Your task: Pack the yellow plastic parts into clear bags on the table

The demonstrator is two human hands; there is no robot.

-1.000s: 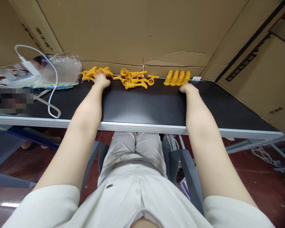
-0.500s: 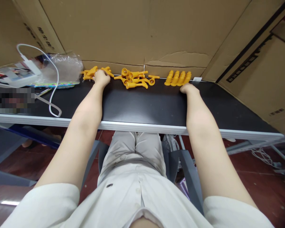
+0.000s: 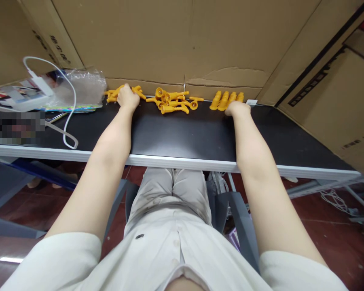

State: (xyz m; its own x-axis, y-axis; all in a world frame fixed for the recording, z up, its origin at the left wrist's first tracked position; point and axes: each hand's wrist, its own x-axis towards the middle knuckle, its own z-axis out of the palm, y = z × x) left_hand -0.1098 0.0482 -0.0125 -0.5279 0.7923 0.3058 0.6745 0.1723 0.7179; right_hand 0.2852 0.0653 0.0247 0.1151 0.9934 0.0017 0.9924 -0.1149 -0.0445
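My left hand (image 3: 128,98) is curled over the left pile of orange plastic parts (image 3: 112,95), thin and branching in shape. Its fingertips are buried among them, and the piece in its grasp is mostly covered. My right hand (image 3: 238,107) is at the near side of a row of orange stepped, cone-like pieces (image 3: 222,101) on the right. The thumb points left by their bases; the other fingers are hidden, so its grip does not show. Between the hands lies a heap of orange pieces with cup-shaped ends (image 3: 173,101) and curved stems.
A black tabletop (image 3: 182,133) with a metal front edge runs across. Tall cardboard (image 3: 170,40) walls stand behind and on the right. At the left are a clear plastic bag (image 3: 89,87), a white cable (image 3: 74,93) and a white device (image 3: 42,85). A small white tag (image 3: 251,102) lies far right.
My right hand has moved slightly left along the row, covering more of the cone-like pieces' bases. My left hand has shifted a little left over its pile.
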